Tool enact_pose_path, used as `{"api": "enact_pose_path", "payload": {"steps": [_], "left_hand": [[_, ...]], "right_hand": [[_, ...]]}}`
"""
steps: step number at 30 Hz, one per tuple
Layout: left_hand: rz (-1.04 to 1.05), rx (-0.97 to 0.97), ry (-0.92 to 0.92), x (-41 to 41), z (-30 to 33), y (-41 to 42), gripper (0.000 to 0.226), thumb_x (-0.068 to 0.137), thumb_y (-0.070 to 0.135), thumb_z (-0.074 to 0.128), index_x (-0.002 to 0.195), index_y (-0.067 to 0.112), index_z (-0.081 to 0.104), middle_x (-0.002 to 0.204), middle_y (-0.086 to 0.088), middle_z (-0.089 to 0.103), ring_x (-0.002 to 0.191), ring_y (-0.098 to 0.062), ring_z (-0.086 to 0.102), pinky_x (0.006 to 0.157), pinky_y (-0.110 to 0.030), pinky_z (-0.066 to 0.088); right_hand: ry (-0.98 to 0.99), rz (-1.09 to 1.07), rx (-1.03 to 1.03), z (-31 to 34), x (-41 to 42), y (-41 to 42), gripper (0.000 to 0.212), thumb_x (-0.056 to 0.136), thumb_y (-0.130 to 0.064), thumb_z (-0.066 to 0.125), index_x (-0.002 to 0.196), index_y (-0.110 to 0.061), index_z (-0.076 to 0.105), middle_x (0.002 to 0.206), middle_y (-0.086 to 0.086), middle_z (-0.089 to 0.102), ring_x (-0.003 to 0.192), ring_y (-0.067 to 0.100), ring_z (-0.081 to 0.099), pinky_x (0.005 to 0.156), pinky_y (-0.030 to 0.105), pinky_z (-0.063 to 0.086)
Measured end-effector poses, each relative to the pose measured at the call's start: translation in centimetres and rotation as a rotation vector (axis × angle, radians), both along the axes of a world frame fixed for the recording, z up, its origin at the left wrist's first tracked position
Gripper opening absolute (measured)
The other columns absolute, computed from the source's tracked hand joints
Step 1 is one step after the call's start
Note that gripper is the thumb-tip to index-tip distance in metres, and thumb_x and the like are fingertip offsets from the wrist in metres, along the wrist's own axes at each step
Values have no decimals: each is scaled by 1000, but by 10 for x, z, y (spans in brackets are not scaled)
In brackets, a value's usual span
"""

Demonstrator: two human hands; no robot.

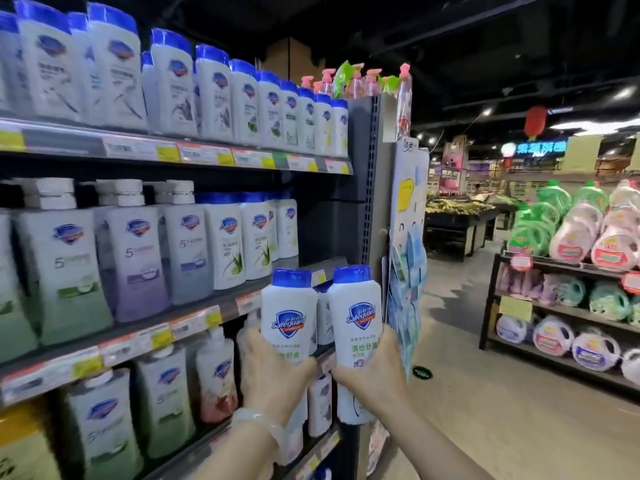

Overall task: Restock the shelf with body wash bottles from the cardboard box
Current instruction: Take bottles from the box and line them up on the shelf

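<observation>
Two white body wash bottles with blue caps are held upright in front of the shelf. My left hand (273, 372) grips the left bottle (289, 313) around its lower half. My right hand (374, 372) grips the right bottle (355, 313) the same way. Both bottles sit just below the middle shelf (207, 317), near its right end, where there is an open gap (325, 233) beside the shelved bottles. The cardboard box is out of view.
The top shelf (173, 150) holds a full row of similar blue-capped bottles. Pump bottles fill the lower shelf. Hanging packets (405, 289) cover the shelf's end panel. A display rack of detergent jugs (571, 306) stands across the aisle at right.
</observation>
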State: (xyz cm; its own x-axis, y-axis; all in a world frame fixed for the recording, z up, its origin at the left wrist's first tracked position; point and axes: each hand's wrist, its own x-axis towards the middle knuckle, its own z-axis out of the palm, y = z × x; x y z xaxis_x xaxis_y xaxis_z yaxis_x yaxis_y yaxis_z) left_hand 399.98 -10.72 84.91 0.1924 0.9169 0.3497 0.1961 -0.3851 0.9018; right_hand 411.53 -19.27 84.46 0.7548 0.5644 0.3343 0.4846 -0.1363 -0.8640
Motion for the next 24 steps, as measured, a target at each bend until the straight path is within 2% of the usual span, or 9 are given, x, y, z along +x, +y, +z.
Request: {"api": "enact_pose_path", "payload": {"steps": [2,7,10,15,16,19,24], "left_hand": [[5,-11,2,28,7,25,63,55,14,78,97,18,32,90,-2,53,81,-23,57,63,-31,44],[47,9,53,85,15,77,64,55,19,78,98,20,30,93,-2,53,82,-23,57,65,-34,49],[98,26,56,114,17,101,66,56,23,79,98,23,28,96,-2,54,86,-23,58,64,-33,47],[219,1,-10,168,22,132,67,54,20,81,99,19,31,97,-5,56,87,-26,59,73,-43,54],[259,-4,-27,179,22,136,68,54,19,81,100,17,31,97,-6,56,88,-27,59,74,-44,54],[367,-33,-48,206,27,145,70,53,17,80,104,15,31,99,-8,57,91,-30,59,78,-45,53],[520,-56,-53,229,40,153,66,56,17,79,101,18,31,100,-7,60,92,-28,61,80,-43,53]], "right_hand": [[-2,-10,12,8,30,25,75,47,-27,77,108,-26,34,111,1,46,95,17,53,72,29,47],[-20,1,54,20,98,82,73,52,-23,80,107,-23,32,110,0,44,92,14,48,65,24,39],[-34,73,79,21,133,115,74,54,-23,81,108,-25,30,111,0,42,92,13,47,64,21,39],[-55,248,106,35,191,177,75,55,-19,83,107,-24,29,110,0,43,93,13,50,59,15,40],[-56,288,114,39,202,188,74,54,-17,82,106,-23,30,111,1,45,93,13,51,61,18,44],[-60,387,129,57,231,222,73,52,-16,81,106,-20,33,112,4,46,100,20,54,81,36,53],[-87,531,200,84,257,274,73,56,-11,81,111,-18,33,112,3,40,96,16,51,75,28,49]]}}
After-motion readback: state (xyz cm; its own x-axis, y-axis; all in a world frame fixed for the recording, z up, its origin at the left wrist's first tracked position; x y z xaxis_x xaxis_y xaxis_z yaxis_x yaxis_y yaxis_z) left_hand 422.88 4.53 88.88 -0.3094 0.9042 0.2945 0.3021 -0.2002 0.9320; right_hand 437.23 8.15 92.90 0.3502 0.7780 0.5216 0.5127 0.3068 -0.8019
